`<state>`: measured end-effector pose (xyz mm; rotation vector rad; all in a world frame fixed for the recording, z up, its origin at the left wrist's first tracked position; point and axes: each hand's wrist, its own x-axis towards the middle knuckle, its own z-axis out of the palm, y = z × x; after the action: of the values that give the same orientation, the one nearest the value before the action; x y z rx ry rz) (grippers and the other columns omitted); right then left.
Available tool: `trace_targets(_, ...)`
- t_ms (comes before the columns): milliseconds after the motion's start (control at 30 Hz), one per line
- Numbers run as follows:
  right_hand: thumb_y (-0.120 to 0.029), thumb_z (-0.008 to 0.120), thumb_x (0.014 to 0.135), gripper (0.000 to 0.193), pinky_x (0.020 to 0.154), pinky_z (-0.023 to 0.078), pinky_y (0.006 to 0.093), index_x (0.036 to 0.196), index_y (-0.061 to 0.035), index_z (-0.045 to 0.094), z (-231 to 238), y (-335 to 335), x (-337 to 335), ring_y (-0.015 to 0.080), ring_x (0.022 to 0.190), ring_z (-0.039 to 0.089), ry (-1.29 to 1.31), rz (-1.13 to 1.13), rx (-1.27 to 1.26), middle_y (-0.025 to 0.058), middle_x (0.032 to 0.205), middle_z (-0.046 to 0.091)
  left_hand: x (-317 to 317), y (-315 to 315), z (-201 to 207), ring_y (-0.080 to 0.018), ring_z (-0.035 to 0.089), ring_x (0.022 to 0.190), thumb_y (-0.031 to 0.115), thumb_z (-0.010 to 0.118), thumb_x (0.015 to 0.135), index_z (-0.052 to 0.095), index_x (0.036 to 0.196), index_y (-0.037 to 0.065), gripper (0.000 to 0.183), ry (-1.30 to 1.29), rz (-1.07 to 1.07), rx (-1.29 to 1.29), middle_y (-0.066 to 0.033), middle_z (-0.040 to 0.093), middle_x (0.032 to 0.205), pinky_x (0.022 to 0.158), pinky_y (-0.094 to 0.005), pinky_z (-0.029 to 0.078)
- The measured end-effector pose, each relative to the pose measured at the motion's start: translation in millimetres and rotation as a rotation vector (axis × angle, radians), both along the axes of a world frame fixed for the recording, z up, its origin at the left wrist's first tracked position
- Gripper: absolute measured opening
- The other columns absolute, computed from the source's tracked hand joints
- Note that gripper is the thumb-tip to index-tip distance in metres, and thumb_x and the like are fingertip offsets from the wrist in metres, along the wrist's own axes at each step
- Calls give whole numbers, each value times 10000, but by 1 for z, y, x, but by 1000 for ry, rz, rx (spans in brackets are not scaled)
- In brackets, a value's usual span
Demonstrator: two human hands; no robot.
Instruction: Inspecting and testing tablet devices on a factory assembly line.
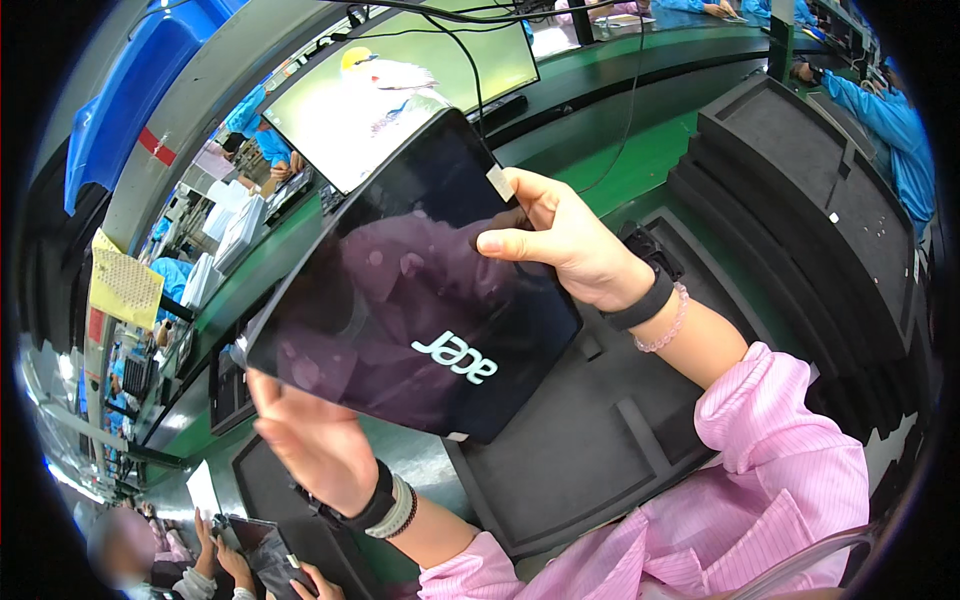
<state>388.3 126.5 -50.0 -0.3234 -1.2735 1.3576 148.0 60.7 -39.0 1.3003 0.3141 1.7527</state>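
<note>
I hold a glossy black tablet-like panel (420,290) tilted up in front of me, its dark surface reflecting pink and purple. My left hand (315,440) grips its lower left edge from underneath, thumb along the rim. My right hand (570,240) grips its upper right edge, thumb pressed on the face near a small pale tab. Both wrists wear dark bands, and the sleeves are pink.
Below the panel lies a dark foam tray (600,440) with recesses; stacked dark trays (800,200) stand to the right. A lit monitor (400,90) sits behind on the green bench (640,160). Another person's hands (230,560) hold a similar panel at lower left. Workers in blue sit at the far right.
</note>
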Motion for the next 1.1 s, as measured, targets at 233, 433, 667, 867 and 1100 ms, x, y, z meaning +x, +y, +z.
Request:
trace_targets(233, -12, 655, 768, 394, 859, 446, 235, 1136, -28, 515, -10, 8, 4, 86, 931, 570, 53, 96, -76, 21, 1047, 595, 17, 24, -14, -166, 520, 1058, -5, 558, 842, 487, 1184, -9, 349, 169, 117, -157, -85, 556, 1157, 942, -300, 356)
trace_targets(433, -324, 465, 914, 328, 885, 437, 309, 1150, -98, 491, -21, 34, 14, 172, 983, 578, 339, 513, -310, 83, 1116, 586, 14, 9, -5, -131, 539, 987, -9, 576, 830, 507, 1162, 16, 339, 193, 111, -96, -65, 590, 1085, 898, -278, 377)
trace_targets(667, -250, 645, 807, 301, 612, 427, 180, 921, -46, 456, -33, 34, 39, 53, 694, 512, 118, 254, -109, 13, 734, 528, 41, -2, -1, -36, 484, 707, 66, 648, 813, 534, 1150, -27, 368, 530, 47, -222, 38, 581, 790, 661, -194, 412)
trace_targets(867, -211, 652, 772, 288, 533, 287, 177, 797, -97, 389, -6, 38, 72, 44, 594, 380, -298, -16, 153, -31, 643, 401, 43, -1, 2, -56, 538, 822, 34, 646, 804, 539, 1114, -29, 334, 616, -57, -307, -21, 613, 941, 761, -213, 440)
trace_targets(1100, -229, 644, 763, 299, 552, 231, 200, 721, -126, 366, -7, 37, 104, 64, 609, 317, -562, -253, 353, -29, 640, 378, 45, 5, -8, -85, 508, 665, 93, 617, 822, 504, 1110, -55, 343, 743, 115, -153, -68, 587, 770, 619, -226, 413)
